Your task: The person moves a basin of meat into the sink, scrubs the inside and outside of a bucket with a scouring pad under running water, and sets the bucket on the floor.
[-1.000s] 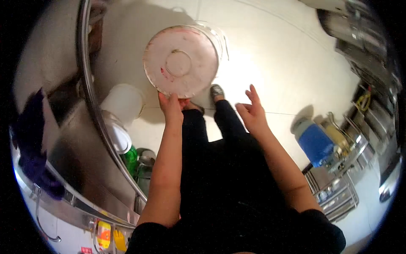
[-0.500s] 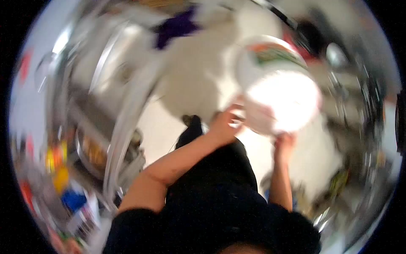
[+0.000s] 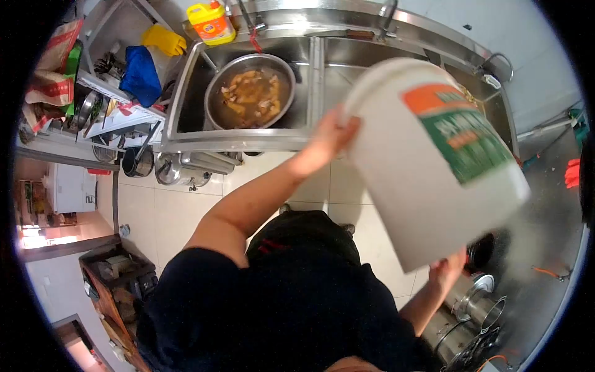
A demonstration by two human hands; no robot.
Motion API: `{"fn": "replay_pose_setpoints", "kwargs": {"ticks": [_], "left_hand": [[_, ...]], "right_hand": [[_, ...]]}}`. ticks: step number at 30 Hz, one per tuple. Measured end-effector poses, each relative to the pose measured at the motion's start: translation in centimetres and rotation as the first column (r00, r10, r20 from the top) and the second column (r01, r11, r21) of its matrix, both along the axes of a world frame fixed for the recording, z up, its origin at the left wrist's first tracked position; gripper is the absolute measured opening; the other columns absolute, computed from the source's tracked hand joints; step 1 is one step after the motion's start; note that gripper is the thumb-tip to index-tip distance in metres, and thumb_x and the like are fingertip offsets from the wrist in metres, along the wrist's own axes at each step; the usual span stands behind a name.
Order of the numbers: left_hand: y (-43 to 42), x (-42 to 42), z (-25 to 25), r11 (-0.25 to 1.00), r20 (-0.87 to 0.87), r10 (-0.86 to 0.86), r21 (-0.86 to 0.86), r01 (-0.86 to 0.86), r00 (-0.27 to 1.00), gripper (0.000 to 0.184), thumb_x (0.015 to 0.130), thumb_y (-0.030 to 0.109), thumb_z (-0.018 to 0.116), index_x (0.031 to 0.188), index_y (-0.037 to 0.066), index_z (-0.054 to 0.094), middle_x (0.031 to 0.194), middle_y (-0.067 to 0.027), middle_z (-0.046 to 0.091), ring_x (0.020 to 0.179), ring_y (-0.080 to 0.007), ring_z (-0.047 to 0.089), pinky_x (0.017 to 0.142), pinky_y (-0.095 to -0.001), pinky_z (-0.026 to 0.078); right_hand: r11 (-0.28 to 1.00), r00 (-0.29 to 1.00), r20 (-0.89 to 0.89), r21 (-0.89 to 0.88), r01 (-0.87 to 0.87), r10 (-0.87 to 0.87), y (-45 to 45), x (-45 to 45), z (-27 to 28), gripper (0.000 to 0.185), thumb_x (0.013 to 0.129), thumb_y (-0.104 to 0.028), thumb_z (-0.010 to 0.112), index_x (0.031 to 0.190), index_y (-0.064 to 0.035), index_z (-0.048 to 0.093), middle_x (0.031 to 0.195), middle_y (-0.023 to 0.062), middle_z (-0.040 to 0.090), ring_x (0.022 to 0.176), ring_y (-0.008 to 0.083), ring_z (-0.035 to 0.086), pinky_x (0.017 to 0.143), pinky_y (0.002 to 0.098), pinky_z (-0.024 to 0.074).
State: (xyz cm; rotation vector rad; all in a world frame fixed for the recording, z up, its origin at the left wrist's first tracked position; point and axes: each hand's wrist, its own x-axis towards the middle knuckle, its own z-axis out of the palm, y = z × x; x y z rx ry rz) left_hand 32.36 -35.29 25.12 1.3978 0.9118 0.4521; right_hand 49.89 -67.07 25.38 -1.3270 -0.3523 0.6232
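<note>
In the head view, holding a white bucket tilted at right, before the sink: clamped far-left by the left hand, steadied at the near end by the right hand, closure impossible to tell. Probably stiff, smooth, bulky; best held by rim and base.

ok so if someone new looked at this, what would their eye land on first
Most likely the big white bucket with its orange and green label, tilted right of centre, the left hand near its upper end and the right hand at its lower end. Next, perhaps, the metal bowl of yellowish-brown pieces in liquid, in the left sink basin, and the bright yellow jug behind it.
</note>
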Motion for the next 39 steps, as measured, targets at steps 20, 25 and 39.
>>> {"fn": "replay_pose_setpoints", "kwargs": {"ticks": [20, 25, 39], "left_hand": [[23.2, -36.9, -12.5, 0.509, 0.262, 0.859, -0.343, -0.789, 0.44, 0.058, 0.096, 0.043, 0.032, 0.138, 0.002, 0.035, 0.139, -0.0143, 0.041, 0.125, -0.0315, 0.043, 0.104, -0.0418, 0.037], [26.5, -37.1, -11.5, 0.289, -0.075, 0.946, -0.253, -0.923, 0.316, 0.061, 0.096, 0.045, 0.038, 0.137, 0.0, 0.036, 0.135, -0.0159, 0.046, 0.12, -0.0299, 0.047, 0.1, -0.0398, 0.041], [32.7, -37.7, -20.2, 0.473, -0.321, 0.871, 0.343, -0.811, 0.372, 0.05, 0.091, 0.036, 0.056, 0.114, -0.008, 0.051, 0.099, -0.0161, 0.06, 0.087, -0.021, 0.057, 0.078, -0.0308, 0.046]], "right_hand": [[0.659, 0.742, 0.071, -0.521, -0.543, 0.667, 64.2, -10.0, -21.9, 0.035, 0.09, -0.018, 0.047, 0.123, -0.0099, 0.056, 0.11, 0.0162, 0.063, 0.099, 0.0269, 0.06, 0.087, 0.0347, 0.0458], [0.416, 0.455, 0.208, -0.805, -0.423, 0.866, 75.8, -6.4, -37.2, 0.036, 0.09, -0.015, 0.046, 0.124, -0.0186, 0.057, 0.119, 0.0103, 0.061, 0.099, 0.0297, 0.062, 0.084, 0.0369, 0.0504], [0.716, 0.087, 0.711, -0.697, -0.046, 0.698, 72.3, -8.9, -20.5, 0.032, 0.076, -0.017, 0.063, 0.107, -0.0113, 0.06, 0.097, 0.0188, 0.056, 0.091, 0.0365, 0.058, 0.078, 0.0454, 0.0492]]}}
